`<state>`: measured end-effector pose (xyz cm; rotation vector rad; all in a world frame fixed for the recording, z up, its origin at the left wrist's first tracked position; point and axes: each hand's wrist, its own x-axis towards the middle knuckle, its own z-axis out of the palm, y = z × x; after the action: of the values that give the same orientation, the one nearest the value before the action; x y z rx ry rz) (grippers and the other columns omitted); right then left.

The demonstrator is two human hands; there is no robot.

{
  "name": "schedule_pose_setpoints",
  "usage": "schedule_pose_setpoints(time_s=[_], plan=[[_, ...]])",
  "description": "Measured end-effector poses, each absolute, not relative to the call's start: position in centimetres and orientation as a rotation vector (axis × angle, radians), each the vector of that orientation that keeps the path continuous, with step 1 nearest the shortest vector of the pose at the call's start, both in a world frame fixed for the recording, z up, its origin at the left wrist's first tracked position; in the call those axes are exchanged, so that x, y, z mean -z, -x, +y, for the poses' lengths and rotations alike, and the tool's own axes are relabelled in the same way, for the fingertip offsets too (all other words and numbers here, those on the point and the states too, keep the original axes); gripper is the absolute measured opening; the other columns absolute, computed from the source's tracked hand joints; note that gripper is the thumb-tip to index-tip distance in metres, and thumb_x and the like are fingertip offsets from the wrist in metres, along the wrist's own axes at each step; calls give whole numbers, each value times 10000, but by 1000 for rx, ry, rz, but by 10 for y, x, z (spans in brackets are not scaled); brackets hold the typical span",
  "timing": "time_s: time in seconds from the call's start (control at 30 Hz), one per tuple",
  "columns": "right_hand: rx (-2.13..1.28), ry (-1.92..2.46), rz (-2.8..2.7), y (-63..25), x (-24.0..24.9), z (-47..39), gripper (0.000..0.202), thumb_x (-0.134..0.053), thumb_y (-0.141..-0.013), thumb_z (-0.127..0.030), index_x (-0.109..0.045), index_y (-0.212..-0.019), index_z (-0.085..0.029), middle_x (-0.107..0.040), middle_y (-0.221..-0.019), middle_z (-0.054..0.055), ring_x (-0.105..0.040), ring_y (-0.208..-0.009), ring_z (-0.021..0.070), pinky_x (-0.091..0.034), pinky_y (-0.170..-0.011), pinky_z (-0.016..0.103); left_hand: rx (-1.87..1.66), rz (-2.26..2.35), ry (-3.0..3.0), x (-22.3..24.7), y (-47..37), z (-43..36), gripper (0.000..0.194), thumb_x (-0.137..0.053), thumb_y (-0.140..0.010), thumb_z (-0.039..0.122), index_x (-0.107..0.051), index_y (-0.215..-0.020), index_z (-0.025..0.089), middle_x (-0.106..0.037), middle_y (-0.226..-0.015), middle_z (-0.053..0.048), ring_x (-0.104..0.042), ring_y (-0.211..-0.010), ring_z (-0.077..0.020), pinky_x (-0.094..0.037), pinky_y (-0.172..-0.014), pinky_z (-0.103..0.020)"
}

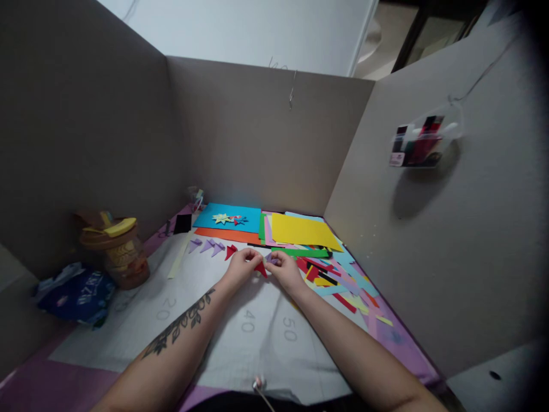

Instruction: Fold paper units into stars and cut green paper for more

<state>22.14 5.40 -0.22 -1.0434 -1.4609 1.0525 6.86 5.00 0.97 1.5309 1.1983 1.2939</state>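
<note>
Head view: the left hand [245, 263] and right hand [283, 270] meet above the cloth [137, 343] on the counter [55, 383], nearer the person than the blue sheet [251, 212] and just off its near right corner.
Left hand: thumb and fingertips pinched on a red folded piece [261, 269], its point hanging down between the hands.
Right hand: pinched in the same way on a purple folded piece [271, 259]; fingers cover much of it, and whether the two pieces touch I cannot tell.
Folded paper: probably very light, fairly stiff along the creases, softer at loose flaps; likely to spring a little but unlikely to slip from dry fingertips.
Creases: the firmest place to hold, I would judge, with thumb and finger flat across the layers.
Points: probably the fragile part; hard squeezing there could bend or crush them.
Row: three purple pieces [207, 245] and another red piece [230, 252] lie on the near side of the blue sheet.
Star: a pale paper star [222, 218] lies on the blue sheet.
Strips: loose paper strips [345, 302] lie scattered to the right of the blue sheet and nearer the person.
</note>
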Motion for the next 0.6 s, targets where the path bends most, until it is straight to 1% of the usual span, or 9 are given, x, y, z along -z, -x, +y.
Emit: schedule_pose_setpoints(time_s=[0.23,0.33,0.4,0.43,0.5,0.6], plan=[[-928,1091,-1546,-222,-2,52,109,-618,-631,-221,-577,-715,-165,-563,-630,-17,-496,-570,117,-375,-546,224,-1239,1224,-1557,-13,-70,48,191,-581,-697,327,-591,-648,143,-615,-624,-12,-550,-578,-128,-405,-546,-230],[-879,1113,-1521,-223,-4,53,108,-621,-643,-238,-565,-702,-167,-540,-608,-26,-467,-546,109,-354,-525,217,-1287,1209,-1569,-14,-69,49,177,-607,-681,305,-620,-752,143,-643,-721,-35,-584,-663,-148,-436,-593,-242],[-884,1106,-1495,-223,-5,53,124,-623,-646,-252,-558,-712,-169,-537,-612,-27,-461,-540,107,-351,-519,215,-1321,1188,-1573,-14,-70,50,237,-653,-642,273,-622,-843,149,-652,-807,-48,-600,-730,-158,-455,-634,-249],[-891,1100,-1489,-223,-5,53,131,-624,-645,-255,-555,-716,-169,-538,-617,-27,-463,-543,107,-355,-522,215,-1320,1173,-1572,-13,-70,50,262,-668,-626,257,-616,-861,152,-651,-817,-49,-603,-738,-158,-459,-642,-250],[-915,1086,-1485,-223,-6,53,142,-626,-640,-260,-547,-716,-170,-538,-625,-25,-469,-549,108,-364,-528,216,-1292,1147,-1549,-11,-70,51,252,-675,-620,241,-599,-843,152,-646,-769,-38,-603,-695,-149,-457,-618,-243],[-984,1052,-1464,-221,-6,52,176,-630,-624,-259,-537,-746,-171,-550,-655,-22,-487,-562,110,-382,-540,218,-1276,1143,-1488,-9,-70,52,206,-664,-630,235,-555,-785,157,-617,-664,-7,-582,-597,-128,-423,-536,-214]])
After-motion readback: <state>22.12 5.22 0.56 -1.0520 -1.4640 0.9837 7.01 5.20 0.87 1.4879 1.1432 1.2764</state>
